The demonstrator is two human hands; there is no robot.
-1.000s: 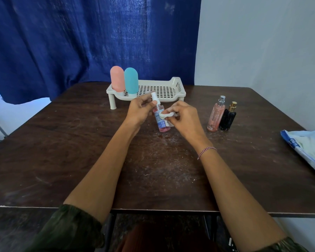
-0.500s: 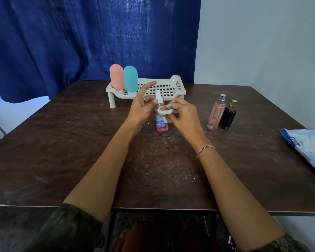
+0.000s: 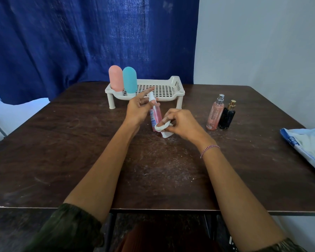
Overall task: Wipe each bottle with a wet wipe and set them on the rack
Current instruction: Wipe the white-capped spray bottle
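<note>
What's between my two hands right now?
Head view: a small pink spray bottle, held by the left hand; the right hand holds a white wet wipe against it.

Wipe's gone down to the bottom of the bottle

Half a sec ago the right hand (image 3: pixel 183 124) had the wet wipe (image 3: pixel 162 128) bunched up near the neck of the pink spray bottle (image 3: pixel 157 113). Now it's slid down to the base. The bottle was upright and now it's tipped a bit, top leaning left. The left hand (image 3: pixel 137 111) has its index finger poking out straighter toward the rack (image 3: pixel 178 88).
</note>
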